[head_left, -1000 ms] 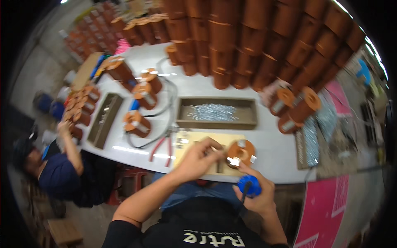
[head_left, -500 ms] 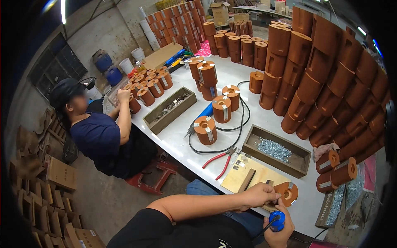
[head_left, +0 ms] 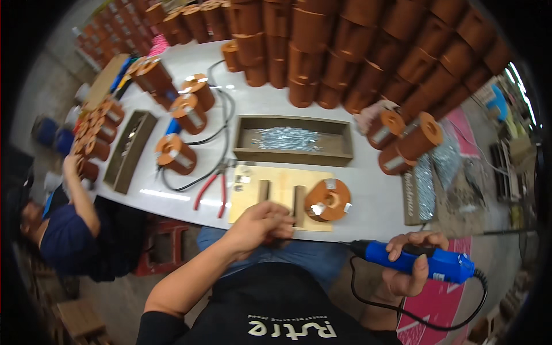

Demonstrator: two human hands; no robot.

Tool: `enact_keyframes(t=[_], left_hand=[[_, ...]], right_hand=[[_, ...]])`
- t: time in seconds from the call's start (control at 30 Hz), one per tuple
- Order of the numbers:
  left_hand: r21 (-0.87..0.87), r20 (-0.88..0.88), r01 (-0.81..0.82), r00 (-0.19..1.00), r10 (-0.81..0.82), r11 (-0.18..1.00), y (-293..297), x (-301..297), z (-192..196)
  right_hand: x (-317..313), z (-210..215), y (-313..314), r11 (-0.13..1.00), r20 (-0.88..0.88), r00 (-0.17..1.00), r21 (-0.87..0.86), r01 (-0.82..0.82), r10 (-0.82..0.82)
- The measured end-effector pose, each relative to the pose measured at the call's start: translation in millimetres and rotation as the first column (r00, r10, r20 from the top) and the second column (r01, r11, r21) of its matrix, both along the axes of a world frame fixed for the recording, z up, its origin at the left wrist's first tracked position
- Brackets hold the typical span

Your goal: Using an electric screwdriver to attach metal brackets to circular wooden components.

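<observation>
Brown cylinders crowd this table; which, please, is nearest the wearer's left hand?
The cylinder at the right end of the yellow board, beside a wooden strip; the others are off that board.

Power tool [head_left: 444,265]: blue, with a black nose as I see it
Cord [head_left: 443,329]: plain black
Round block [head_left: 316,204]: orange-brown, pale silvery patches
Board [head_left: 280,187]: light yellow
Strips [head_left: 299,204]: dark brown
Pliers [head_left: 223,195]: red handles
Tray [head_left: 293,155]: dull brown
Fasteners [head_left: 287,139]: silvery; blur leaves me unsure of a bluish tint
Worktop [head_left: 264,100]: greyish white
Shirt [head_left: 241,293]: black, white lettering
Panel [head_left: 437,299]: pink, white markings
</observation>
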State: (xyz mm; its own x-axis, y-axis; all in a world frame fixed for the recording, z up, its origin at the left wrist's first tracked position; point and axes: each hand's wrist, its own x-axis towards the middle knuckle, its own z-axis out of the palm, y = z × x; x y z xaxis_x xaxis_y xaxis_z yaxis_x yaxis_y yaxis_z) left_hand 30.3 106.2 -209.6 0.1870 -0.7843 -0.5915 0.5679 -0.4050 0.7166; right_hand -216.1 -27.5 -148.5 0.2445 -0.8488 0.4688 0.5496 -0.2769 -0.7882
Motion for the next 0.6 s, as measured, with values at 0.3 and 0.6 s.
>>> enact_keyframes(t=[0.3, 0.6], left_hand=[[0.104, -0.099, 0.240, 0.968, -0.230, 0.965, 4, -41, 6], [0.022, -0.071, 0.180, 0.982, -0.178, 0.983, 6, -53, 18]], right_hand=[[-2, 0, -1, 0.938, 0.348, 0.925, 0.241, -0.248, 0.155], [3, 15, -2, 0.915, 0.443, 0.868, 0.211, -0.345, 0.224]])
